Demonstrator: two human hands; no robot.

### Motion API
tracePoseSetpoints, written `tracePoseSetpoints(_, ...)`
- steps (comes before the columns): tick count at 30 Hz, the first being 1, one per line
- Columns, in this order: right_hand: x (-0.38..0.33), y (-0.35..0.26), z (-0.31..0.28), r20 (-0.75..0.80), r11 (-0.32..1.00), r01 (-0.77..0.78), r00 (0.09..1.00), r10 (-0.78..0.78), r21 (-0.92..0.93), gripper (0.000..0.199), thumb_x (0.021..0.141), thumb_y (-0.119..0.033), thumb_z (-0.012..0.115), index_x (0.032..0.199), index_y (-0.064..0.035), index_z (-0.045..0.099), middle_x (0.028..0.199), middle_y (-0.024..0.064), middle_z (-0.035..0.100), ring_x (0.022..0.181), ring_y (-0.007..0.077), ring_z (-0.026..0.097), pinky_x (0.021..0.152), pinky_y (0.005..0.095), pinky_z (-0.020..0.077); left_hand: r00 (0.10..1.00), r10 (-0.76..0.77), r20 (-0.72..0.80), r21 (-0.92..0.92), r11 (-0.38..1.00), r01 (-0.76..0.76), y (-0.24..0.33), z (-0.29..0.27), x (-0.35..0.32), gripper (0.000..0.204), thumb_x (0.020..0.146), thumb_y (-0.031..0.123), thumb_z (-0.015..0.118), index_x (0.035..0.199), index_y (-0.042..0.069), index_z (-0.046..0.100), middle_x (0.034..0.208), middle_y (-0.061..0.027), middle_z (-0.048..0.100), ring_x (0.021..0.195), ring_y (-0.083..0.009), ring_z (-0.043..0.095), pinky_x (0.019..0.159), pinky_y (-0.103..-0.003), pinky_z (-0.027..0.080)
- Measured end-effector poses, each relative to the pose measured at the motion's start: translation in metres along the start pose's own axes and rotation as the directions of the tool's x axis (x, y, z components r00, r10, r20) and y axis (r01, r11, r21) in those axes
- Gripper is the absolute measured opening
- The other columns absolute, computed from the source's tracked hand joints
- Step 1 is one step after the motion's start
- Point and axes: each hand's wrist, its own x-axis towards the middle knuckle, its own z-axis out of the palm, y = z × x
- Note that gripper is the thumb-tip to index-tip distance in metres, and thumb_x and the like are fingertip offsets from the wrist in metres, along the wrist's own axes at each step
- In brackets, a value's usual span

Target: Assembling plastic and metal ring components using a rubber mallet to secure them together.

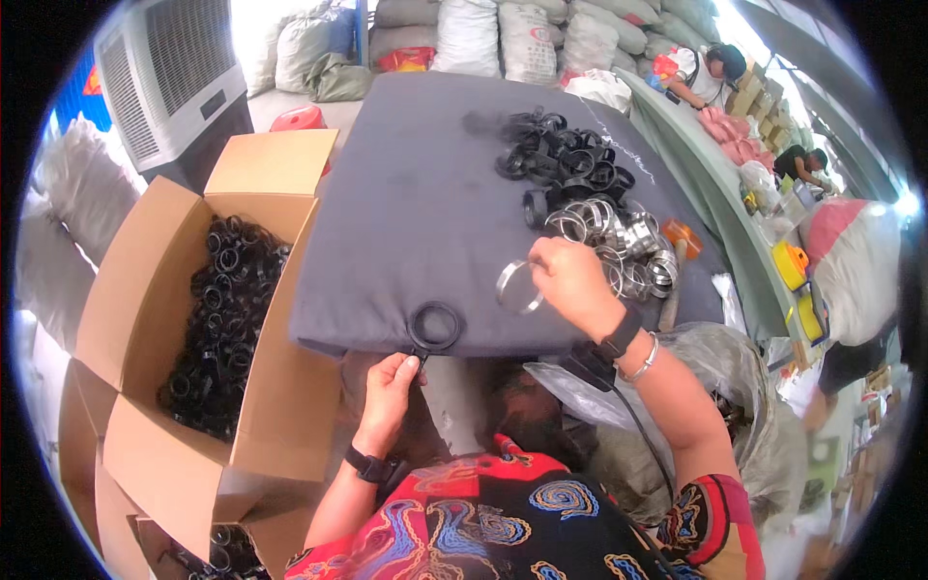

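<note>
My left hand pinches the short stem of a black ring at the near edge of the grey padded table. The ring lies flat against that edge. Between the thumb and fingers of my right hand is a thin silver metal ring, held tilted just above the table top. Right beside that hand, a heap of silver metal rings sits on the pad. Behind it spreads a pile of black rings.
An open cardboard box full of black rings stands left of the table. A hammer with an orange head lies by the silver heap. Plastic sacking bulges at right. An air cooler stands far left; two people work far right.
</note>
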Motion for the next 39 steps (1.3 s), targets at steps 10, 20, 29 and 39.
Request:
tracePoseSetpoints(10, -0.005, 0.021, 0.057, 0.286, 0.972, -0.236, 0.931, 0.229, -0.013, 0.016, 0.071, -0.016, 0.064, 0.078, -0.0012, 0.065, 0.074, 0.021, 0.064, 0.08, 0.0391, 0.064, 0.074, 0.0467, 0.0507, 0.998, 0.053, 0.041, 0.029, 0.998, -0.055, -0.006, -0.005, 0.003, 0.027, 0.095, 0.02, 0.054, 0.074, 0.004, 0.058, 0.07, 0.001, 0.058, 0.069, -0.0071, 0.049, 0.066, -0.024, 0.04)
tracePoseSetpoints(20, -0.014, 0.003, 0.037, 0.512, 0.992, -0.091, 0.85, 0.12, -0.082, 0.078, 0.069, -0.036, 0.074, 0.129, 0.0051, 0.046, 0.123, 0.0248, 0.053, 0.117, 0.037, 0.05, 0.097, 0.0416, 0.0422, 0.996, 0.069, 0.056, 0.023, 0.997, -0.07, -0.005, -0.007, 0.003, 0.027, 0.096, 0.021, 0.054, 0.075, 0.003, 0.058, 0.071, 0.0003, 0.058, 0.07, -0.0077, 0.05, 0.067, -0.024, 0.041)
tracePoseSetpoints(29, -0.02, 0.02, 0.046, 0.51, 0.993, -0.106, 0.853, 0.115, -0.047, 0.083, 0.067, -0.025, 0.073, 0.136, 0.0045, 0.037, 0.13, 0.0231, 0.047, 0.121, 0.0387, 0.044, 0.101, 0.0435, 0.04, 0.997, 0.059, 0.042, 0.021, 0.998, -0.06, -0.006, -0.006, 0.003, 0.025, 0.095, 0.019, 0.054, 0.077, 0.003, 0.06, 0.072, 0.0001, 0.06, 0.068, -0.0096, 0.052, 0.068, -0.026, 0.042)
tracePoseSetpoints(39, 0.006, -0.033, 0.034, 0.479, 0.886, -0.28, 0.759, 0.44, -0.37, 0.064, 0.074, -0.058, 0.066, 0.087, 0.004, 0.068, 0.095, 0.0266, 0.063, 0.089, 0.0356, 0.064, 0.075, 0.044, 0.0529, 0.996, 0.07, 0.055, 0.051, 0.996, -0.072, -0.006, -0.008, 0.003, 0.025, 0.095, 0.02, 0.054, 0.077, 0.004, 0.059, 0.071, 0.0007, 0.059, 0.069, -0.008, 0.051, 0.068, -0.025, 0.041)
